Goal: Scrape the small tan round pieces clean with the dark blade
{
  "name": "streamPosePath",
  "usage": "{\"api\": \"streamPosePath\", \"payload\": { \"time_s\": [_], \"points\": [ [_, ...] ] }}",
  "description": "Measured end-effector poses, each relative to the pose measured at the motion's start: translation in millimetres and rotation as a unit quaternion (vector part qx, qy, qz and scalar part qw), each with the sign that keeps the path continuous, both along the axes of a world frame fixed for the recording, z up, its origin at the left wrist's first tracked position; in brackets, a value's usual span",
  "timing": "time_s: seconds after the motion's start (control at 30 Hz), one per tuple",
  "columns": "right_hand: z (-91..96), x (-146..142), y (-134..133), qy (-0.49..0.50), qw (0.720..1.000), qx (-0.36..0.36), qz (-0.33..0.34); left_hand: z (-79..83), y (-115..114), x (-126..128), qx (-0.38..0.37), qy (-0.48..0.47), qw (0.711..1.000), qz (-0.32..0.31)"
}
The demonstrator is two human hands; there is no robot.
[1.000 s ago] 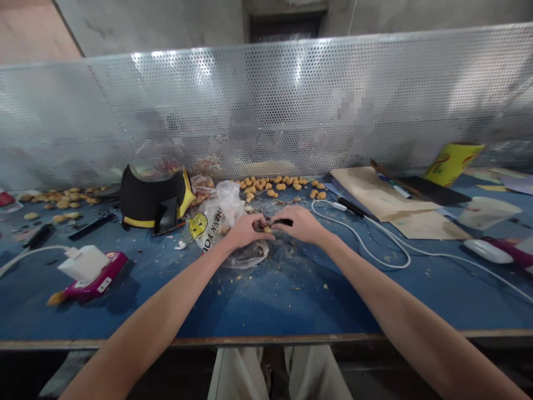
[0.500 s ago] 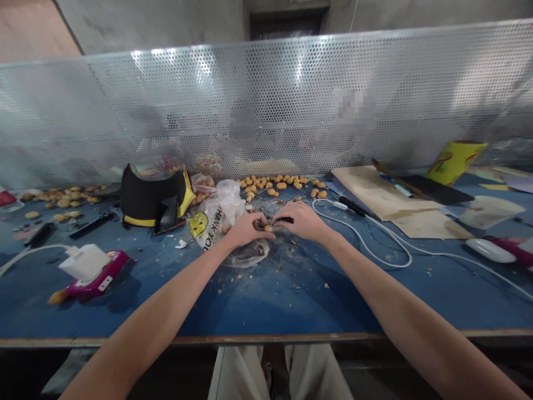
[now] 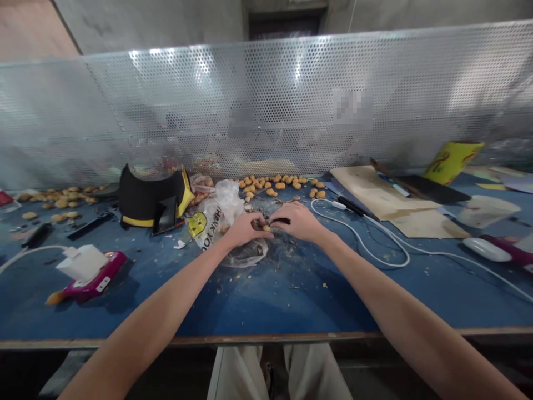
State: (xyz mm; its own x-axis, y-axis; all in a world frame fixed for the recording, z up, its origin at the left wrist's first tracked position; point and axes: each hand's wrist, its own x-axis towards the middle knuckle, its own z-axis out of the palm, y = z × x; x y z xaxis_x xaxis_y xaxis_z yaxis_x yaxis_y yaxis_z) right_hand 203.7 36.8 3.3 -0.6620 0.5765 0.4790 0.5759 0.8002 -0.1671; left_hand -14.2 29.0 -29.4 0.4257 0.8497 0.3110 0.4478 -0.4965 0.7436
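many small round golden balls (image 3: 270, 180) lie in a loose row near the back of the blue bench (image 3: 208, 311), at the top middle of the bench, and a second patch of balls (image 3: 62, 201) lies over at the left side. so it looks like a lot is left, with only one ball in the hands right now. crumbs (image 3: 291, 256) lie around the hands, which looks like some balls may have been worked on, but no neat pile of done ones can be picked out.

one small golden ball (image 3: 267, 228) sits right between the two hands, near the middle of the frame. the left hand (image 3: 245, 229) is curled, with its fingers closed in around the ball. the right hand (image 3: 297, 221) is curled too and pinches a short black tool (image 3: 282, 220), and the end of that tool seems to be at the ball. the tool is small and half hidden, so i cannot tell just what kind it is.

just left of the hands lies a clear plastic bag (image 3: 214, 222) with a yellow smiley face and the words "thank you" on it. further left sits a black and yellow cloth piece (image 3: 145, 194), and a white cable (image 3: 358, 239) curls on the right.
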Motion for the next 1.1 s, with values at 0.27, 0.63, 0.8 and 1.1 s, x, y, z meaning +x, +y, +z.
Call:
{"api": "streamPosePath", "payload": {
  "time_s": [0.27, 0.63, 0.8, 1.1],
  "points": [
    [-0.4, 1, 0, -0.007, 0.998, 0.037, -0.049, 0.0, 1, 0, 0.004, 0.005, 1.000, 0.006],
    [-1.8, -2, -6, 0.009, 0.998, -0.047, -0.046, 1.1, 0, 0, 0.012, 0.020, 1.000, 0.017],
    [2.2, 5, -9, 0.015, 0.995, -0.078, -0.062, 1.3, -1, 0, 0.003, 0.014, 1.000, 0.019],
    [-6.2, 1, -3, 0.040, 0.993, -0.099, -0.048, 0.4, 1, 0, 0.002, 0.008, 1.000, 0.007]
  ]
}}
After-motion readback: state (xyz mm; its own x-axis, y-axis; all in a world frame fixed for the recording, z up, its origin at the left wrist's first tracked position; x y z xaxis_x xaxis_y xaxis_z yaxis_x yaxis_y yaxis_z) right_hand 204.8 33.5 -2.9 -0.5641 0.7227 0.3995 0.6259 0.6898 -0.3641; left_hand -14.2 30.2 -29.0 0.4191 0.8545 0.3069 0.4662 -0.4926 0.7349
